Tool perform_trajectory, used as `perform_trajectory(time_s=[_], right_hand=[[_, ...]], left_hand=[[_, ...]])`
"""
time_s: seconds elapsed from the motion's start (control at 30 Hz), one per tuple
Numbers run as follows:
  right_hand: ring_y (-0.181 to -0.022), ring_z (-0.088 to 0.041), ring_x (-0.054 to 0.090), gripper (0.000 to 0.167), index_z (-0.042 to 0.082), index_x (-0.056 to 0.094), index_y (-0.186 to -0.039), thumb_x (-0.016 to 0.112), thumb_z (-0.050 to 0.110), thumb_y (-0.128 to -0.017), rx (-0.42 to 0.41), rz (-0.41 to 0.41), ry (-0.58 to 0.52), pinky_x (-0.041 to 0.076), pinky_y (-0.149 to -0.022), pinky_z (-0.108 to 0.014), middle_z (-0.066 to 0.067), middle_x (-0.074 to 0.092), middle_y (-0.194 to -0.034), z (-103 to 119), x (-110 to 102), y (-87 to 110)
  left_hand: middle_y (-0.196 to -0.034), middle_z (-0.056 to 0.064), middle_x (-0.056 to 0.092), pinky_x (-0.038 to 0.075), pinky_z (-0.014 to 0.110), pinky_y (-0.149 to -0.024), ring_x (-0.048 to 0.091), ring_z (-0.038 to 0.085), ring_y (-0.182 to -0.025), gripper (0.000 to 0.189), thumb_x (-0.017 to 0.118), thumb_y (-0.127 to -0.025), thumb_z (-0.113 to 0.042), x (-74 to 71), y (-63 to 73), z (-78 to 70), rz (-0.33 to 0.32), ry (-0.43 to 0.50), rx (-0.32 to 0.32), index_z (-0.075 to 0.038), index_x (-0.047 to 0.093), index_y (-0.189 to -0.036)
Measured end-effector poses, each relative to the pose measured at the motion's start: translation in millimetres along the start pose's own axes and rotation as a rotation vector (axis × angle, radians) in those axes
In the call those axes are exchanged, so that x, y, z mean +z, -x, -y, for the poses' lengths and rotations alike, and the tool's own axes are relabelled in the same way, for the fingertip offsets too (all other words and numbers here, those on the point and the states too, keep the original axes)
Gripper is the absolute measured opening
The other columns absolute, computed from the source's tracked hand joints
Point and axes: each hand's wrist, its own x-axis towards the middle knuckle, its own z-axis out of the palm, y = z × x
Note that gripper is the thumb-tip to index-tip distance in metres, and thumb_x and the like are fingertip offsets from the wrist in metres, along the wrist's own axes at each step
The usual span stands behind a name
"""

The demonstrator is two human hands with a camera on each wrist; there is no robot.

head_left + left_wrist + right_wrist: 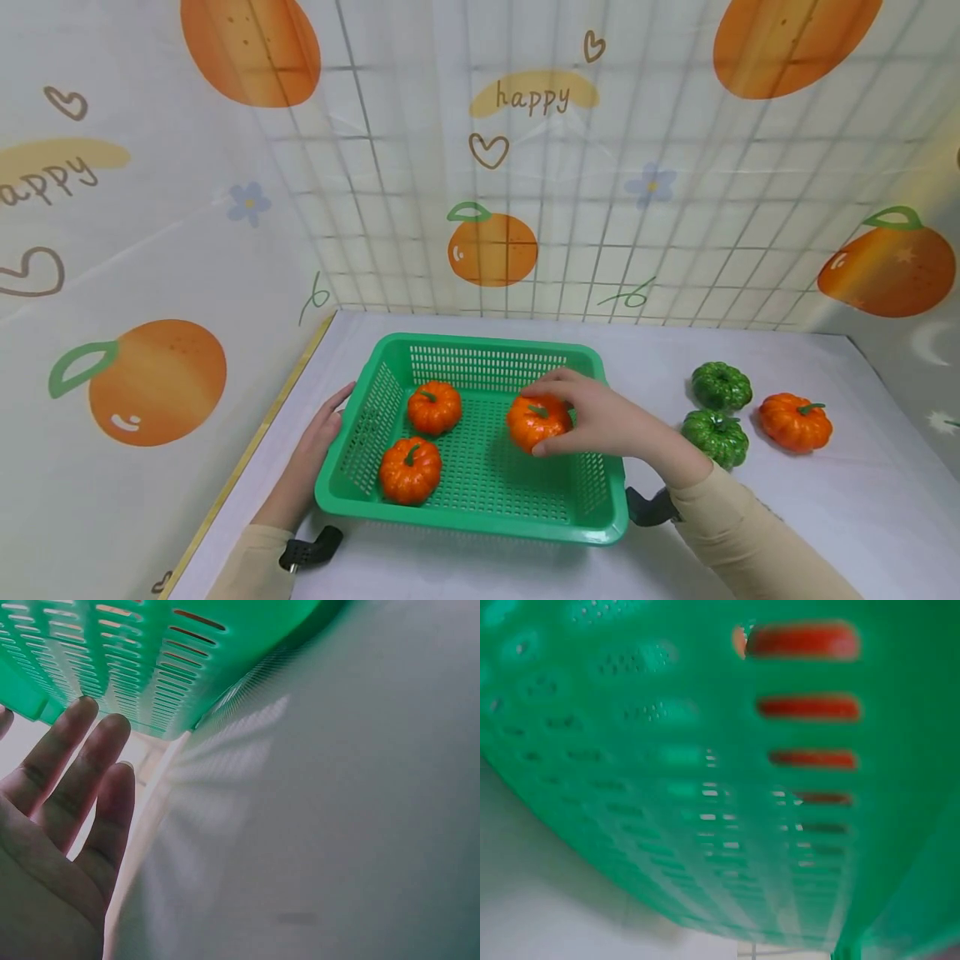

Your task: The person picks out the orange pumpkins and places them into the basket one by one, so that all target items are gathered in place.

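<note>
In the head view my right hand (596, 412) grips a small orange pumpkin (536, 423) from its right side, inside the green plastic basket (480, 523). Two more orange pumpkins lie in the basket's left part, one toward the back (435, 408) and one nearer the front (410, 472). My left hand (318, 442) is at the basket's left outer side. Its fingers (105, 765) look straight and slightly spread beside the slotted wall (142, 667) in the left wrist view. The right wrist view shows mostly the basket wall (667, 847), with orange-red showing through some slots.
Right of the basket on the white table (840, 517) lie two green pumpkins, one behind (721, 386) and one in front (715, 437), with another orange pumpkin (795, 422) beside them. A printed curtain (405, 183) over a wire grid stands behind the table.
</note>
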Motion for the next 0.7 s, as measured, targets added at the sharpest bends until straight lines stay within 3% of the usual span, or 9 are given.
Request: perform_trajectory(time_s=[0.43,0.7], right_hand=[[-0.11,-0.008,0.052,0.065,0.026,0.063,-0.132,0.082,0.051,-0.076,-0.05,0.162,0.086,0.047,-0.093,-0.035,0.012,0.053,-0.127,10.1,24.6,-13.9],[-0.112,-0.007,0.052,0.064,0.027,0.063,-0.133,0.082,0.05,-0.077,-0.07,0.204,0.111,0.046,-0.095,-0.035,0.013,0.054,-0.129,7.1,31.6,-19.5]], left_hand=[[-0.133,0.001,0.057,0.053,0.035,-0.089,0.061,0.016,-0.115,0.05,0.027,-0.11,-0.024,0.4,-2.1,0.3,0.014,0.039,-0.022,-0.007,0.022,-0.157],[-0.128,-0.009,0.059,0.053,0.03,-0.087,0.062,0.01,-0.112,0.051,0.026,-0.109,-0.02,-0.1,-2.8,-1.6,-0.015,-0.014,-0.024,-0.003,0.02,-0.157]])
